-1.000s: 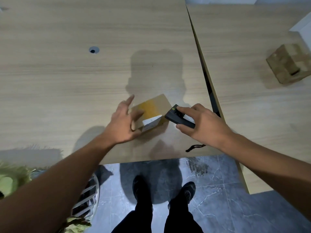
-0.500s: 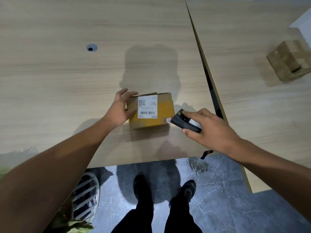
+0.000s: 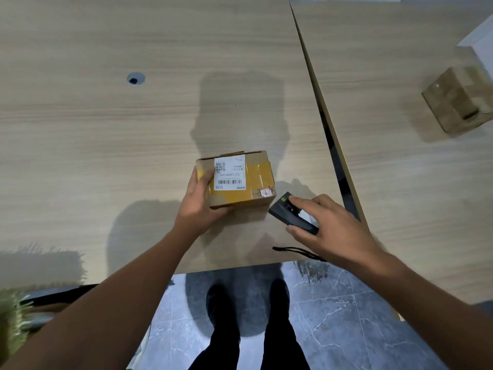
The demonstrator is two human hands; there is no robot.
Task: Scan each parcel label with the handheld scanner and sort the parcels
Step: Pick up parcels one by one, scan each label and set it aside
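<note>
While the left hand (image 3: 198, 206) grips the parcel (image 3: 240, 182) at frame centre, thumb on the top face and fingers curled round the near-left corner, the box stays low over the light wood table (image 3: 106, 129) – cannot tell if it rests flat or is slightly lifted. Parcel is brown cardboard with yellow tape across the top. A white label (image 3: 230, 173) faces up, showing a QR code and barcode, text upside-down to the camera.

Just right of centre, the right hand (image 3: 333, 231) holds the black scanner (image 3: 290, 216), index finger laid on top, thumb along its near side. Scanner nose points up-left and sits just beside the parcel's lower right corner, apparently not touching. A black strap (image 3: 296, 251) trails on the table below that hand.

In the upper right, a second parcel (image 3: 458, 100) – brown, taped, tilted – sits on the adjoining table (image 3: 400, 182), well apart from the hands. A white object (image 3: 480, 46) is cut off at the upper right edge. A round hole (image 3: 135, 79) marks the upper left of the main table. Grey tiled floor (image 3: 333, 329) and dark shoes fill the bottom centre. Something green and fringed (image 3: 13, 311) shows blurred at lower left.
</note>
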